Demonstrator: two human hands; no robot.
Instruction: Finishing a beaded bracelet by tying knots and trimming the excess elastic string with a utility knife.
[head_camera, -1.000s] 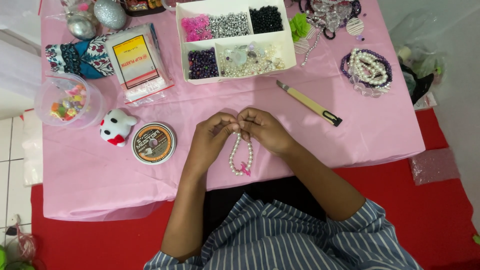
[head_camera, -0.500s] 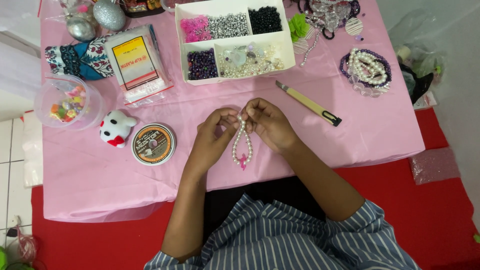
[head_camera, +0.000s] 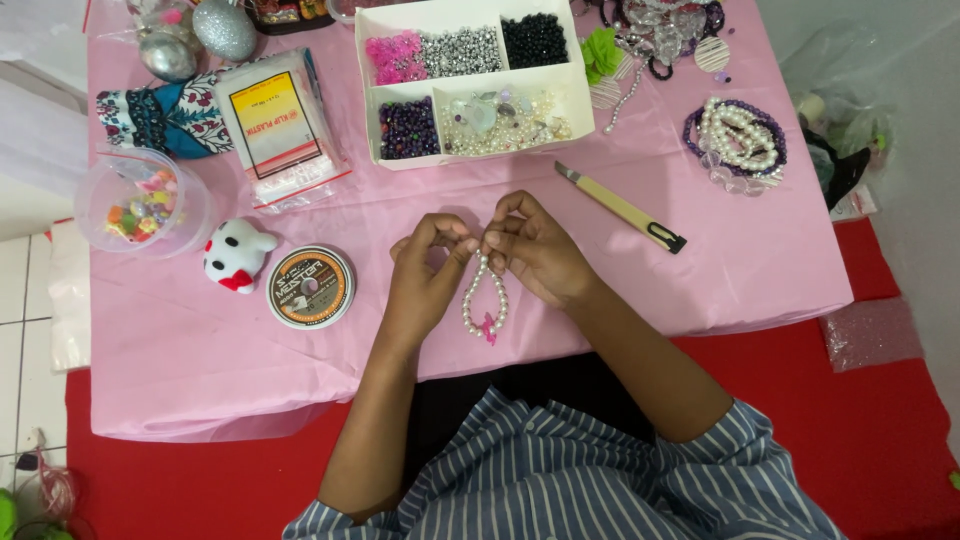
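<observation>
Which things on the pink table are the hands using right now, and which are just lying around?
In use:
left hand
right hand
pearl bead bracelet, held at its top by both hands

Lying about:
cord spool
yellow craft knife
bead box
cat plush
tub of coloured beads

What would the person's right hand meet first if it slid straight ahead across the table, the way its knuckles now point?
Probably the white divided bead box; the right hand points up-left towards it over bare pink cloth, though height is unclear.

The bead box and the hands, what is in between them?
Only bare pink tablecloth lies between the bead box and the hands holding the pearl bracelet, seen in the head view.
</observation>
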